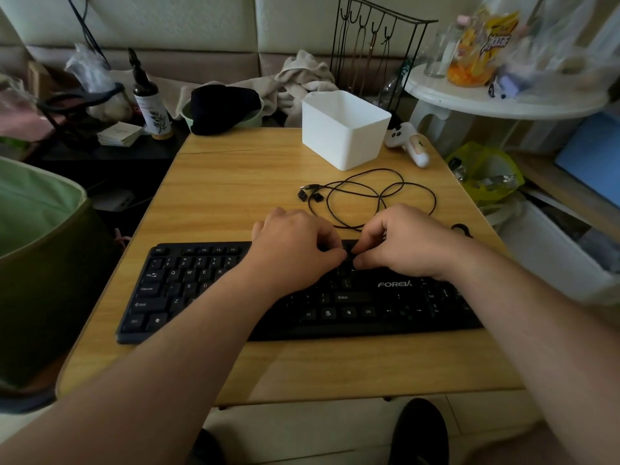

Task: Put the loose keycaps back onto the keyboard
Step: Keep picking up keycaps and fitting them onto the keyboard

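- A keycap is judged to be in the course of being seated: the left hand (298,243) and right hand (406,245) are brought together over the upper middle of the keyboard (208,290), fingertips curled down and meeting at one spot near the top rows
- What is pinched there cannot be made out; a small dark piece is hidden between the fingertips, so the grip is taken to be on a cap, not confirmed
- Two loose keycaps (309,196) are seen lying on the table (235,176) beyond the hands, just beside the coiled cable (379,196)
- The next move is judged to call for square alignment over the switch and a straight downward press, after which one of the remaining caps would be fetched from beside the cable
- The keyboard is set across the near half of the wooden table, its plug end left unconnected on the surface
- A white bin (342,129) is stood at the far edge, with a small white toy (407,142) beside it
- The room around is crowded: a spray bottle (151,105) and dark clutter to the left, a white round shelf (503,99) with snack bags to the right, a padded wall behind
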Tool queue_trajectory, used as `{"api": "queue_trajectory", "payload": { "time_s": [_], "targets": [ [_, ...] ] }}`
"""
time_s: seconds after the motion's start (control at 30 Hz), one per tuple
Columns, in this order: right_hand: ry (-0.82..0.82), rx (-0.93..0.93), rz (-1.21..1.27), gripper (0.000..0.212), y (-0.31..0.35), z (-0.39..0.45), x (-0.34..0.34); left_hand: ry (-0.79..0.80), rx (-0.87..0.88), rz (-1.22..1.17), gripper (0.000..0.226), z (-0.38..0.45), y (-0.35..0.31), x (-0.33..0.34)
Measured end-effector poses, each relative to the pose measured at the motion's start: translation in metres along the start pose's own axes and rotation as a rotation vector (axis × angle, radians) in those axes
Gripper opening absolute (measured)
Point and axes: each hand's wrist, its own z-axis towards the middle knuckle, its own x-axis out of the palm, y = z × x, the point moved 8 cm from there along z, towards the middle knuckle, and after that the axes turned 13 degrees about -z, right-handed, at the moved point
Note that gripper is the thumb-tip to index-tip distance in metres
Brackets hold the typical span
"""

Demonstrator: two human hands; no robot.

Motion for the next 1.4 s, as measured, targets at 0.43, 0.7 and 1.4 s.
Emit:
{"api": "queue_trajectory", "payload": {
  "time_s": [0.43,0.7,1.4],
  "targets": [
    [-0.065,0.019,-0.171,0.012,0.009,-0.004,0.001,-0.007,0.006,0.067,0.014,0.002,-0.005,0.0],
    [-0.092,-0.019,-0.108,0.008,0.005,-0.007,0.0,0.025,0.009,-0.012,0.014,0.001,0.002,-0.001],
    [-0.119,-0.192,-0.408,0.009,0.019,-0.009,-0.001,0.048,-0.005,0.024,0.013,0.003,0.002,0.0]
  ]
}}
